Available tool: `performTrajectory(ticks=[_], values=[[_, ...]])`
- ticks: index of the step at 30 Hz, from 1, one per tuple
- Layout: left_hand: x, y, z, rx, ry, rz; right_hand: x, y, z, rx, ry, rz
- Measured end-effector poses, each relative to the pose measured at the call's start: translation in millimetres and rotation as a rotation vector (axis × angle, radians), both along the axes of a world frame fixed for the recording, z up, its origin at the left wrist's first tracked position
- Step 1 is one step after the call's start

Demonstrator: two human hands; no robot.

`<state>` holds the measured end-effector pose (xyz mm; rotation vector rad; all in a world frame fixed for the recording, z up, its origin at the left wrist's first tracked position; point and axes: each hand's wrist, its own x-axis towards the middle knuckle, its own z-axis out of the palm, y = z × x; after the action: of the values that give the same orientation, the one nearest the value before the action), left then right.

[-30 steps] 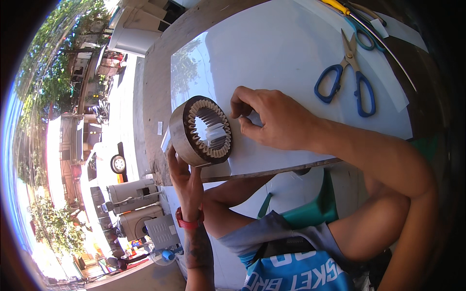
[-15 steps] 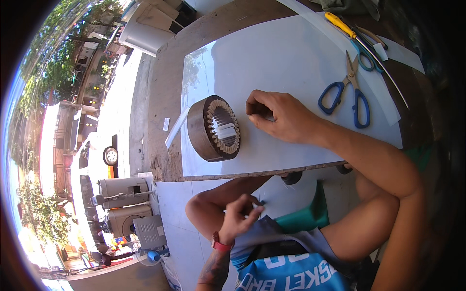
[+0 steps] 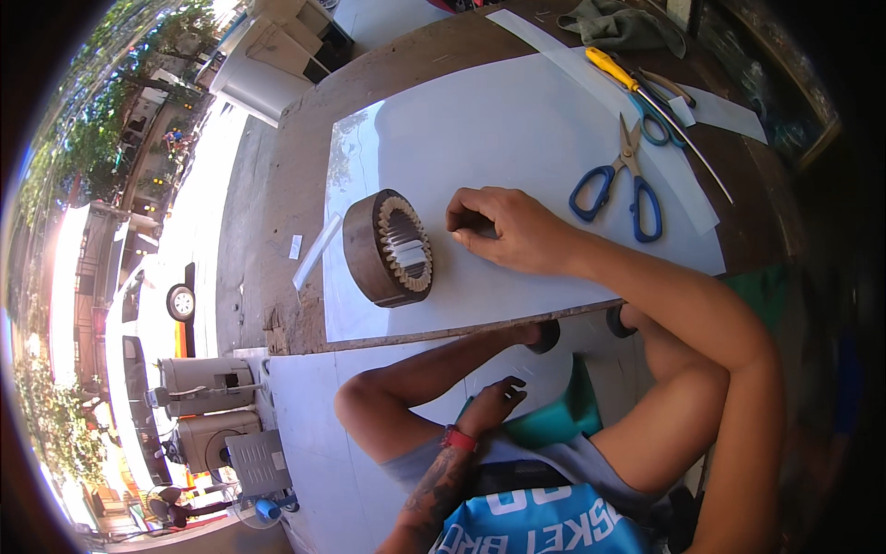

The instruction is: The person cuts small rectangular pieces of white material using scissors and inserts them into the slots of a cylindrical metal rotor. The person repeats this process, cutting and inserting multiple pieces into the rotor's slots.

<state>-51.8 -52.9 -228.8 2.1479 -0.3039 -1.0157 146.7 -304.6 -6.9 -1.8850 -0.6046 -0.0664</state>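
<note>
My right hand (image 3: 512,228) rests on a white sheet (image 3: 452,120) on the table, its fingers curled in. Whatever it holds, if anything, is hidden. Just left of it stands a motor stator core (image 3: 363,249), a dark metal ring on its side with pale liners around its toothed inner rim. White strips (image 3: 406,251) show inside its bore. Below the table edge, my left hand (image 3: 494,404), with a red watch (image 3: 459,439) at the wrist, hangs over my lap by a green stool (image 3: 563,411). Its fingers look loosely apart, with nothing visible in them.
Blue-handled scissors (image 3: 626,180) lie right of my right hand. Beyond are a yellow-handled screwdriver (image 3: 613,67), teal-handled scissors (image 3: 657,125) and a cloth (image 3: 623,26). A narrow white strip (image 3: 317,251) lies left of the stator core. Fans and appliances (image 3: 208,386) stand at the left.
My left hand has moved right and slightly up, its fingers now looser. My right hand stays curled beside the stator core. The whole view has shifted slightly, moving the table things left.
</note>
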Motion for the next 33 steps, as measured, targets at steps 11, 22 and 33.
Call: performTrajectory(ticks=[11, 22, 33], values=[[6.6, -11.3, -5.8, 0.161, 0.098, -0.127, 7.7, -3.7, -10.3, 0.105, -0.025, 0.058], [17.0, -24.2, 10.3, 0.144, 0.124, -0.152, 6.4, -8.8, -3.8, 0.067, 0.009, 0.11], [5.1, -9.4, -2.3, -0.045, -0.077, -0.125, -10.1, 1.6, 33.6, -0.017, -0.003, -0.02]])
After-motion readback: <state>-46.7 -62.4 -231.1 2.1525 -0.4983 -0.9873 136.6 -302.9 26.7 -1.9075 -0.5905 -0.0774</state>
